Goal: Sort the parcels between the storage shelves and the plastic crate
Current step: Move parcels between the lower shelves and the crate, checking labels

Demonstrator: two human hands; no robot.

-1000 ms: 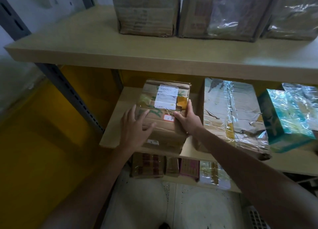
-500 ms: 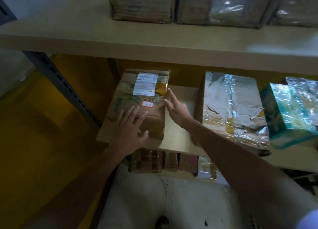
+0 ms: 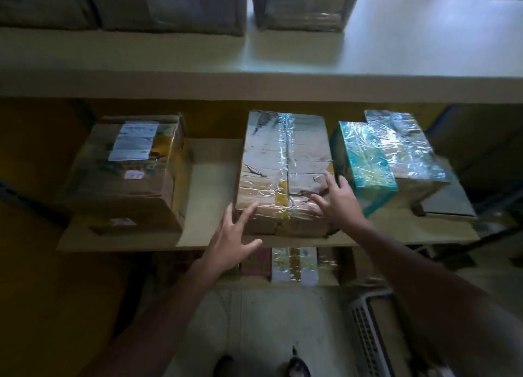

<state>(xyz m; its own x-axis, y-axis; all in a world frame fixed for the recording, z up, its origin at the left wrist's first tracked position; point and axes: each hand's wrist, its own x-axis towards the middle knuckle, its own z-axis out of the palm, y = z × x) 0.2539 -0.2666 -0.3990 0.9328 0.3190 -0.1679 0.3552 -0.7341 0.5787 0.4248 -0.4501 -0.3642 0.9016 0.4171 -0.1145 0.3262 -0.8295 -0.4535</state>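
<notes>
Shelves: a middle shelf (image 3: 209, 178) carried the parcels in reach, under an upper shelf (image 3: 396, 51) that held more wrapped boxes at the top of the view.
Left parcel: a brown cardboard box with a white label (image 3: 127, 175) sat at the left end of the middle shelf, well apart from both hands, with a bare strip of board between it and the next box.
Left hand: the left hand (image 3: 230, 239) was spread wide, fingers apart, at the near left corner of the taped box; its fingertips lay at the box's front edge, and whether they pressed on it could not be told. It gripped nothing.
Middle parcel: the taped cardboard box (image 3: 283, 161), covered in shiny clear tape, stood in the middle of the shelf with its front face close to the shelf lip.
Right hand: the right hand (image 3: 341, 199) lay splayed on the near right corner of the taped box, fingers open, resting on top and not closed round it.
Right parcels: a teal film-wrapped box (image 3: 365, 161) sat just beside the taped box, with another film-wrapped box (image 3: 410, 147) behind and to its right.
Lower shelf: small packets (image 3: 294, 264) showed below the shelf edge, between the two forearms.
Crate: a pale slotted plastic crate (image 3: 368, 331) stood on the floor at lower right, partly hidden by the right arm.
</notes>
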